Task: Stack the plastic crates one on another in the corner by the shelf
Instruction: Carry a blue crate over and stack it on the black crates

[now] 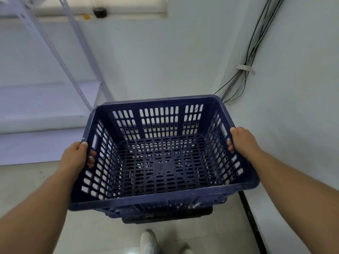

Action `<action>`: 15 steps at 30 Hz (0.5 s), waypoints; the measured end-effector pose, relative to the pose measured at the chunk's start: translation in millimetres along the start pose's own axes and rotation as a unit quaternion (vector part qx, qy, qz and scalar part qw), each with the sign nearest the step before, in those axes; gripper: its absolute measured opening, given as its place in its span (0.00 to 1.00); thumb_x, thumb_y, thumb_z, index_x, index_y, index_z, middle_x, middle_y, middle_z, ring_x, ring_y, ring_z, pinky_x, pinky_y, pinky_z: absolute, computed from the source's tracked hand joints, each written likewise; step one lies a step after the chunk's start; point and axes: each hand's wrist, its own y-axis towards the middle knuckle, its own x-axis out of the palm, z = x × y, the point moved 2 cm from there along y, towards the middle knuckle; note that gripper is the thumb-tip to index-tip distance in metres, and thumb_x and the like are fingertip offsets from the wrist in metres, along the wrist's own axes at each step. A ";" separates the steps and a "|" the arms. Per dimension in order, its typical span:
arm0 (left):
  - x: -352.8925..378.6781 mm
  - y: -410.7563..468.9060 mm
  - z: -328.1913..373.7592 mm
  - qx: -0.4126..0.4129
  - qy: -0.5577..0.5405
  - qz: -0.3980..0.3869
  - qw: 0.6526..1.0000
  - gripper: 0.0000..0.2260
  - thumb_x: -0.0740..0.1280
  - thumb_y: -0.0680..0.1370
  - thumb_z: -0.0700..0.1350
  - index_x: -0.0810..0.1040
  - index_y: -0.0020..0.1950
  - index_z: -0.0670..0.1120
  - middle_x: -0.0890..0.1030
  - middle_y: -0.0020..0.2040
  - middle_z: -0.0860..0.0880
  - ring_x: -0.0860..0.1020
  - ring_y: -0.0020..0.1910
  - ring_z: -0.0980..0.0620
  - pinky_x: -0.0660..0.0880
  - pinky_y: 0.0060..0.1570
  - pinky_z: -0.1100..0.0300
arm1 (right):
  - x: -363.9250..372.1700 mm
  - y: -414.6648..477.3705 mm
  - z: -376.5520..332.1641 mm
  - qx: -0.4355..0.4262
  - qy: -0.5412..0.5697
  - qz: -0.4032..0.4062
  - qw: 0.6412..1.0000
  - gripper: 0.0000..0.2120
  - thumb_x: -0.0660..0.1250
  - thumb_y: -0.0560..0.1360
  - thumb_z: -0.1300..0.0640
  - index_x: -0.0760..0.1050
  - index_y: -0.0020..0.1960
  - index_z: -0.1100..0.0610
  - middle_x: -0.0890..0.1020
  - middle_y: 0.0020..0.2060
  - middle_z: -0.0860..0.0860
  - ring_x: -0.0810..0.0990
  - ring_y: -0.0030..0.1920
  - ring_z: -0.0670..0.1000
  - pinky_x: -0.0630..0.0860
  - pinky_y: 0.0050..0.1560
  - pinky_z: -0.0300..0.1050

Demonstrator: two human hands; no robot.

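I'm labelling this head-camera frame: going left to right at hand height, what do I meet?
metal shelf → left hand → blue crate → right hand

Under the blue crate [165,198], toward 6 o'clock, only the dark rim of a lower crate [165,219] shows; how many lie beneath cannot be told. The cables [251,52] at 1 o'clock vanish behind the crate's far corner. Frame edges cut the shelf [45,107] at 9 o'clock and the shoes [149,241] at 6 o'clock. A dark thing [100,11] at 11 o'clock is a blur.
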 end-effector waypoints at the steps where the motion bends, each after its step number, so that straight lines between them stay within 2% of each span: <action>1: 1.2 0.0 1.8 0.005 0.016 0.004 1.000 0.14 0.53 0.82 0.45 0.73 0.57 0.38 0.79 0.45 0.36 0.74 0.35 0.43 0.75 0.36 0.50 | -0.1 0.4 -1.1 -0.003 -0.037 0.009 0.999 0.19 0.49 0.81 0.54 0.73 0.53 0.65 0.82 0.40 0.61 0.80 0.35 0.59 0.77 0.43 0.50; 3: 1.6 0.9 5.4 0.023 0.077 0.008 0.997 0.14 0.52 0.81 0.42 0.72 0.58 0.36 0.79 0.46 0.35 0.76 0.37 0.40 0.76 0.42 0.45 | 0.1 -0.7 -3.2 -0.012 -0.112 0.018 0.993 0.20 0.48 0.82 0.54 0.72 0.56 0.67 0.80 0.49 0.65 0.79 0.45 0.62 0.74 0.47 0.51; 6: -4.9 3.1 12.1 0.029 0.195 0.001 0.980 0.16 0.52 0.81 0.40 0.71 0.62 0.32 0.76 0.57 0.29 0.75 0.53 0.32 0.70 0.53 0.45 | -1.7 -6.8 -8.7 -0.027 -0.175 0.047 0.983 0.20 0.49 0.83 0.53 0.69 0.62 0.66 0.75 0.57 0.65 0.75 0.54 0.64 0.70 0.51 0.53; 8: -9.9 0.2 19.2 0.026 0.239 0.009 0.971 0.19 0.53 0.81 0.43 0.67 0.68 0.35 0.72 0.64 0.29 0.71 0.60 0.31 0.68 0.56 0.46 | -5.5 -12.1 -15.0 -0.064 -0.230 0.074 0.968 0.19 0.52 0.82 0.53 0.67 0.65 0.65 0.71 0.60 0.64 0.72 0.58 0.63 0.70 0.55 0.55; 10: -12.4 -7.0 29.4 0.056 0.261 0.041 0.963 0.22 0.55 0.80 0.46 0.64 0.71 0.38 0.68 0.68 0.31 0.68 0.65 0.32 0.67 0.61 0.42 | -11.2 -17.3 -22.0 -0.109 -0.266 0.102 0.952 0.19 0.56 0.80 0.53 0.66 0.66 0.64 0.70 0.61 0.63 0.70 0.60 0.62 0.70 0.58 0.56; 12: -9.4 -20.4 42.1 0.121 0.246 0.062 0.960 0.21 0.57 0.79 0.46 0.66 0.71 0.39 0.70 0.69 0.34 0.68 0.66 0.36 0.66 0.63 0.43 | -16.2 -25.3 -28.5 -0.142 -0.260 0.120 0.948 0.20 0.58 0.79 0.54 0.69 0.66 0.64 0.70 0.62 0.62 0.70 0.61 0.61 0.70 0.59 0.55; 15: 2.3 -52.8 60.6 0.196 0.183 0.027 0.963 0.18 0.59 0.79 0.46 0.72 0.68 0.42 0.76 0.65 0.39 0.75 0.60 0.41 0.69 0.59 0.48 | -19.0 -44.9 -33.8 -0.163 -0.211 0.114 0.957 0.19 0.58 0.79 0.55 0.70 0.67 0.62 0.70 0.63 0.60 0.70 0.63 0.59 0.70 0.62 0.54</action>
